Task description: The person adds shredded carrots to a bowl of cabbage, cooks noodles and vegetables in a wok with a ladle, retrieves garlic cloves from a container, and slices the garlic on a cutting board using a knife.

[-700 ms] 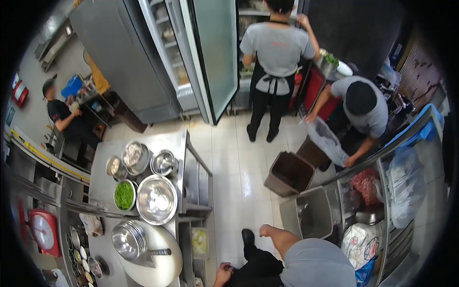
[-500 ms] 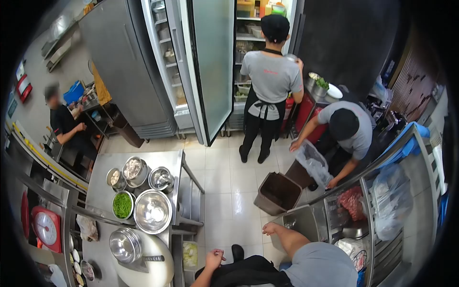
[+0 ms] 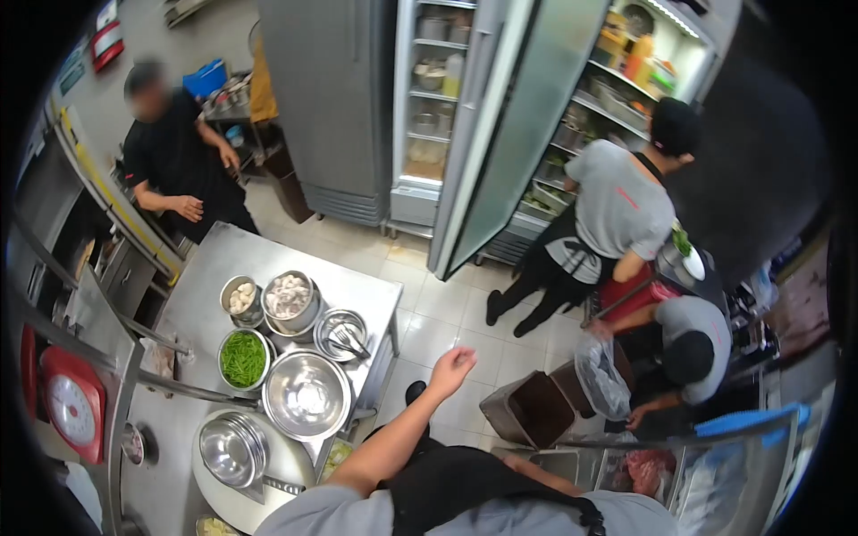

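Observation:
My left hand [image 3: 454, 367] is held out over the floor to the right of the steel table [image 3: 210, 259]; its fingers are curled together and nothing shows in them. The large steel bowl [image 3: 307, 395] on the table is the nearest vessel to it. Beside that bowl are a bowl of green vegetables [image 3: 243, 359], a pot of pale pieces [image 3: 288, 296] and a bowl with utensils [image 3: 340, 335]. Stacked bowls [image 3: 231, 449] rest on a round white board [image 3: 207, 487]. On the right, my right forearm shows low by the apron, its hand too hidden to read.
One co-worker [image 3: 621, 201] stands at the open fridge [image 3: 536, 116]; another [image 3: 697, 330] bends over a bin, holding a clear bag [image 3: 601, 375]. A brown bin [image 3: 527, 411] stands on the floor. Behind the table is a person in black [image 3: 183, 152]. A red scale [image 3: 73, 406] is at left.
My left arm has stretched forward from beside my body. The view has swung left and tilted. The person in black now faces the table, closer to it. The fridge co-worker leans to the right.

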The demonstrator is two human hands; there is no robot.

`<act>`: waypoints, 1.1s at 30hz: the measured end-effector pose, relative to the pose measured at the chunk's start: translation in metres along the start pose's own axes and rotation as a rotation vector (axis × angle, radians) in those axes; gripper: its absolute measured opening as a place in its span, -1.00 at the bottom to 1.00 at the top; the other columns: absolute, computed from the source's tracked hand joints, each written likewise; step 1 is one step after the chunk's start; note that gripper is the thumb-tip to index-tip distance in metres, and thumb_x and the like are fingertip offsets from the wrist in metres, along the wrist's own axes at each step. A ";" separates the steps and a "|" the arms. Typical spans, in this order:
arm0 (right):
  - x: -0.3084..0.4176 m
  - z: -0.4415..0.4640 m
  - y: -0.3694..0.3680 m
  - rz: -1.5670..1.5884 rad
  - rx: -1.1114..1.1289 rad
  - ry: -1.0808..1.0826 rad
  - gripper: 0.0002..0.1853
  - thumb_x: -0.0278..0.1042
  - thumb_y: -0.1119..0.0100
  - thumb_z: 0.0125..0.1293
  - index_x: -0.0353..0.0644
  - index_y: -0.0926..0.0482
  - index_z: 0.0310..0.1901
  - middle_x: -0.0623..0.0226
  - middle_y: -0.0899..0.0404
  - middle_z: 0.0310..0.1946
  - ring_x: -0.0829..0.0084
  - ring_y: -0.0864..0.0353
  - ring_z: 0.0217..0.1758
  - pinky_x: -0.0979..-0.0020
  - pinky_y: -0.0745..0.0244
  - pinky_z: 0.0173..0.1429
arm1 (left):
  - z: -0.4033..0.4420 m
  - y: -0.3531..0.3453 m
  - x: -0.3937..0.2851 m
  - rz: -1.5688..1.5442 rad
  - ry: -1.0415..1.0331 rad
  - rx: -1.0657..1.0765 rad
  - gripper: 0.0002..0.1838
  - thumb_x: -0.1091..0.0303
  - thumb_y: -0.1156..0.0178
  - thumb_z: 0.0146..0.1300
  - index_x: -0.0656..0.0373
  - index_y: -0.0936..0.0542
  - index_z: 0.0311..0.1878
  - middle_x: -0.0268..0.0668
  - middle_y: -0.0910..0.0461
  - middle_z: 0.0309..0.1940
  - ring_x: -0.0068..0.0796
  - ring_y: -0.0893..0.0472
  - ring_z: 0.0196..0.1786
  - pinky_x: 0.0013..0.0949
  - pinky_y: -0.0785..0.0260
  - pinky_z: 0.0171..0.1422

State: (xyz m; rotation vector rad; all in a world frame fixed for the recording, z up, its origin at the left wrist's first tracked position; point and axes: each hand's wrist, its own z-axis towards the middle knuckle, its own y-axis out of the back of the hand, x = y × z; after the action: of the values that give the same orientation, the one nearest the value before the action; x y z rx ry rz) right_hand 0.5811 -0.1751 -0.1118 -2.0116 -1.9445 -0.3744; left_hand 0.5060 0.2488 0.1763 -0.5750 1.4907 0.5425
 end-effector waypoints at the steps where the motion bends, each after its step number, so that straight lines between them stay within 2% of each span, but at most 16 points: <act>1: 0.021 -0.034 0.028 -0.025 0.025 0.094 -0.55 -0.25 -0.38 0.30 -0.10 -0.65 0.21 0.36 -0.74 -0.13 0.52 -0.64 -0.31 0.39 -0.55 -0.28 | 0.043 -0.008 -0.015 -0.072 -0.070 -0.079 -0.61 0.17 -0.37 0.36 0.22 -0.65 0.13 -0.22 -0.73 -0.07 -0.38 -0.70 -0.06 -0.34 -0.52 0.10; 3: 0.075 -0.089 0.071 -0.061 0.087 0.295 -0.59 -0.23 -0.36 0.31 -0.13 -0.67 0.17 0.35 -0.75 -0.14 0.51 -0.66 -0.30 0.39 -0.56 -0.27 | 0.126 -0.012 -0.045 -0.133 -0.096 -0.154 -0.56 0.25 -0.40 0.32 0.21 -0.59 0.20 -0.18 -0.68 0.01 -0.35 -0.68 -0.08 -0.32 -0.51 0.13; 4: 0.097 -0.101 0.088 -0.069 0.124 0.403 -0.60 -0.22 -0.36 0.31 -0.15 -0.68 0.15 0.34 -0.76 -0.14 0.51 -0.66 -0.30 0.38 -0.56 -0.26 | 0.166 -0.010 -0.068 -0.130 -0.220 -0.257 -0.53 0.26 -0.41 0.31 0.21 -0.57 0.23 -0.15 -0.64 0.05 -0.33 -0.66 -0.06 -0.31 -0.50 0.15; 5: 0.121 -0.109 0.109 -0.152 -0.046 0.316 -0.58 -0.24 -0.34 0.32 -0.19 -0.66 0.17 0.31 -0.76 -0.15 0.49 -0.68 -0.26 0.39 -0.57 -0.22 | 0.207 -0.008 -0.091 -0.133 -0.345 -0.358 -0.50 0.27 -0.41 0.30 0.22 -0.54 0.25 -0.12 -0.61 0.08 -0.32 -0.65 -0.04 -0.30 -0.49 0.17; 6: 0.143 -0.113 0.126 -0.059 -0.116 0.287 -0.56 -0.27 -0.34 0.32 -0.23 -0.63 0.19 0.30 -0.76 -0.14 0.48 -0.70 -0.23 0.41 -0.58 -0.20 | 0.239 0.010 -0.122 -0.032 -0.373 -0.392 -0.44 0.29 -0.42 0.31 0.19 -0.47 0.32 -0.11 -0.54 0.22 -0.24 -0.58 0.25 -0.28 -0.47 0.27; 7: 0.161 -0.114 0.144 0.036 -0.189 0.264 -0.55 -0.30 -0.33 0.32 -0.26 -0.60 0.22 0.29 -0.75 -0.13 0.47 -0.71 -0.20 0.42 -0.58 -0.17 | 0.279 0.009 -0.134 -0.172 -0.352 -0.386 -0.32 0.24 -0.44 0.29 0.16 -0.38 0.41 -0.07 -0.43 0.32 -0.11 -0.53 0.30 -0.18 -0.44 0.33; 8: 0.181 -0.127 0.170 0.292 -0.180 0.275 -0.54 -0.35 -0.32 0.32 -0.28 -0.58 0.24 0.28 -0.74 -0.12 0.47 -0.72 -0.18 0.43 -0.59 -0.15 | 0.301 0.018 -0.170 -0.076 -0.384 -0.453 -0.19 0.20 -0.45 0.27 0.19 -0.27 0.48 0.02 -0.28 0.41 0.04 -0.40 0.41 -0.06 -0.34 0.44; 9: 0.273 -0.174 0.142 0.202 -0.487 0.021 -0.59 -0.41 -0.25 0.37 -0.18 -0.57 0.24 0.32 -0.72 -0.06 0.46 -0.74 -0.06 0.37 -0.66 0.01 | 0.337 0.025 -0.178 0.075 -0.539 -0.622 -0.08 0.17 -0.44 0.22 0.25 -0.18 0.53 0.18 -0.19 0.47 0.18 -0.23 0.51 -0.02 -0.14 0.55; 10: 0.295 -0.184 0.155 0.254 -0.535 0.076 -0.63 -0.43 -0.21 0.36 -0.18 -0.59 0.20 0.34 -0.72 -0.08 0.48 -0.73 -0.10 0.38 -0.65 -0.01 | 0.360 0.032 -0.201 0.100 -0.509 -0.640 0.12 0.05 -0.50 0.14 0.22 -0.03 0.61 0.22 -0.09 0.53 0.23 -0.07 0.61 0.10 0.06 0.63; 13: 0.326 -0.188 0.178 0.263 -0.581 0.105 -0.57 -0.40 -0.26 0.31 -0.23 -0.59 0.21 0.35 -0.74 -0.12 0.50 -0.72 -0.17 0.43 -0.60 -0.13 | 0.406 0.041 -0.231 0.186 -0.473 -0.645 0.40 -0.12 -0.60 -0.05 0.15 0.14 0.67 0.17 -0.06 0.56 0.19 -0.03 0.62 0.22 0.17 0.63; 16: 0.331 -0.179 0.184 0.207 -0.513 0.077 -0.56 -0.35 -0.28 0.31 -0.19 -0.59 0.23 0.39 -0.75 -0.14 0.53 -0.71 -0.20 0.44 -0.59 -0.17 | 0.417 0.037 -0.241 0.260 -0.461 -0.525 0.40 -0.13 -0.60 -0.06 0.16 0.13 0.66 0.13 -0.12 0.54 0.17 -0.10 0.59 0.22 0.13 0.60; 20: 0.306 -0.149 0.184 0.091 -0.446 -0.093 -0.54 -0.35 -0.31 0.28 -0.18 -0.63 0.23 0.31 -0.75 -0.02 0.49 -0.72 -0.17 0.38 -0.64 -0.07 | 0.422 0.031 -0.231 0.317 -0.391 -0.575 0.36 -0.16 -0.61 -0.08 0.19 0.03 0.63 0.08 -0.23 0.48 0.13 -0.22 0.52 0.20 0.04 0.54; 22: 0.299 -0.137 0.182 0.002 -0.403 -0.145 -0.60 -0.19 -0.46 0.28 -0.11 -0.69 0.12 0.42 -0.72 -0.21 0.58 -0.65 -0.27 0.47 -0.54 -0.30 | 0.419 0.032 -0.235 0.330 -0.396 -0.555 0.34 -0.17 -0.60 -0.07 0.21 0.02 0.62 0.08 -0.24 0.47 0.11 -0.23 0.52 0.19 0.05 0.54; 27: 0.228 -0.055 0.227 -0.122 -0.179 -0.054 -0.68 -0.07 -0.28 0.40 0.06 -0.71 0.11 0.53 -0.69 -0.17 0.57 -0.65 -0.20 0.46 -0.53 -0.26 | 0.411 0.020 -0.244 0.414 -0.364 -0.556 0.33 -0.20 -0.58 -0.04 0.33 0.00 0.58 0.10 -0.24 0.45 0.08 -0.24 0.51 0.17 0.10 0.56; 29: 0.283 -0.087 0.214 -0.092 -0.244 -0.066 -0.68 -0.09 -0.29 0.39 0.04 -0.71 0.11 0.52 -0.69 -0.18 0.56 -0.65 -0.22 0.45 -0.54 -0.26 | 0.407 0.015 -0.245 0.435 -0.357 -0.552 0.34 -0.22 -0.57 -0.05 0.33 0.00 0.58 0.10 -0.25 0.45 0.08 -0.24 0.51 0.17 0.10 0.55; 33: 0.330 -0.081 0.214 0.045 -0.434 -0.067 -0.67 -0.11 -0.29 0.39 -0.04 -0.70 0.09 0.44 -0.69 -0.21 0.52 -0.66 -0.28 0.43 -0.56 -0.30 | 0.401 0.007 -0.244 0.461 -0.395 -0.553 0.36 -0.29 -0.56 -0.06 0.34 -0.01 0.58 0.10 -0.28 0.43 0.08 -0.27 0.49 0.17 0.07 0.53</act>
State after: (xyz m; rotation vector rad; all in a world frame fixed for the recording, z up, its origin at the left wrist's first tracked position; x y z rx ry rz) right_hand 0.8108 0.0895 0.0844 -2.3493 -1.9837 -0.7848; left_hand 0.8012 0.5210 0.4197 -0.5027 1.0831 1.3722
